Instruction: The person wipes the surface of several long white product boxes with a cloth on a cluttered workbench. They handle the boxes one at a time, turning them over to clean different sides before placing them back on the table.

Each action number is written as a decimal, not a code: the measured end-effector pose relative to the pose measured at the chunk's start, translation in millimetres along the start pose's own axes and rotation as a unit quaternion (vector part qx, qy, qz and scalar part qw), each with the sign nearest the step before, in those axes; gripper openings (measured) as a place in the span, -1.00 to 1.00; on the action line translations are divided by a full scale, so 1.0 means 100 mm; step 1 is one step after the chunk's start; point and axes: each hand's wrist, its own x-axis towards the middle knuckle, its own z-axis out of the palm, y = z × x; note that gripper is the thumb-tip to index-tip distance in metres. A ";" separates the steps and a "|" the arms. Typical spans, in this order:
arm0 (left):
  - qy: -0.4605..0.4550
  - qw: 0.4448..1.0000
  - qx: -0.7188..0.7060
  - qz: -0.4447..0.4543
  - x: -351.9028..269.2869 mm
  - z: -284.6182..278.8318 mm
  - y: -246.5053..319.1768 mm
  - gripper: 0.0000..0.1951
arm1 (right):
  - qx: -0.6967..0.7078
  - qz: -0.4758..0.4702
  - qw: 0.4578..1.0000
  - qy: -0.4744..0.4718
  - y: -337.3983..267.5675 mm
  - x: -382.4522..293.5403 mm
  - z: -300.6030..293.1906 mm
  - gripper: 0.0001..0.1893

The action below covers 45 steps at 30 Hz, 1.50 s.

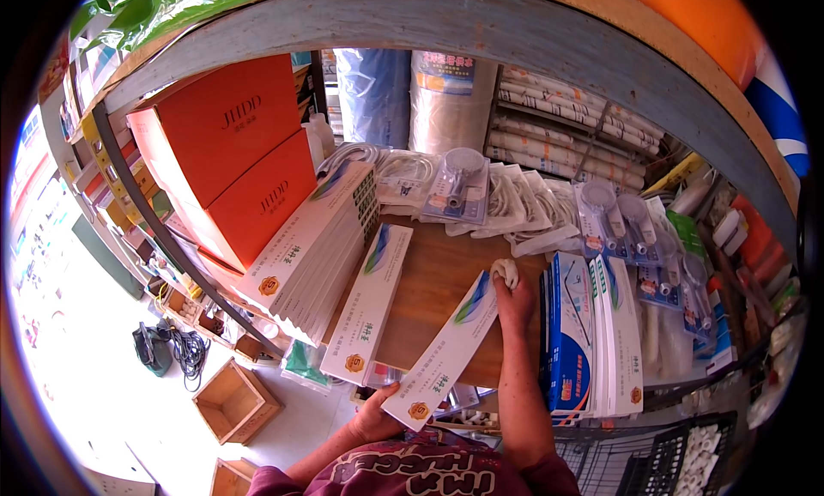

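A long white cardboard box [444, 351] with a blue-green swoosh and a gold badge slants in front of me. My left hand [380, 415] grips its near end. At its far end my right hand [516, 300] holds a bunched whitish cloth [506, 272] against or right beside the box. Another white box [370, 303] of the same kind lies just to the left on the brown wooden shelf board [438, 258]. Left of that rises a stack of matching boxes [306, 258]. On the right, a blue-and-white box [570, 341] stands beside several white ones [621, 341].
Orange cartons [251, 155] are piled at the left. Bagged shower hoses [534, 206] and packaged shower heads [460, 180] line the back and right. A grey shelf beam [412, 32] crosses overhead. Below are a wooden crate [235, 399] and a black wire basket [599, 460].
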 end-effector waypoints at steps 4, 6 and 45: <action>0.039 0.999 0.018 0.004 0.01 0.14 0.01 -0.23 | 0.005 0.007 1.000 -0.006 0.03 0.00 0.00 -0.73; 0.063 0.998 0.028 0.007 0.02 0.17 0.01 -0.22 | 0.001 0.001 1.000 -0.003 0.05 0.00 0.01 -0.73; 0.054 0.998 0.029 -0.006 0.00 0.18 0.02 -0.21 | 0.022 -0.001 1.000 0.015 -0.01 -0.01 0.01 -0.75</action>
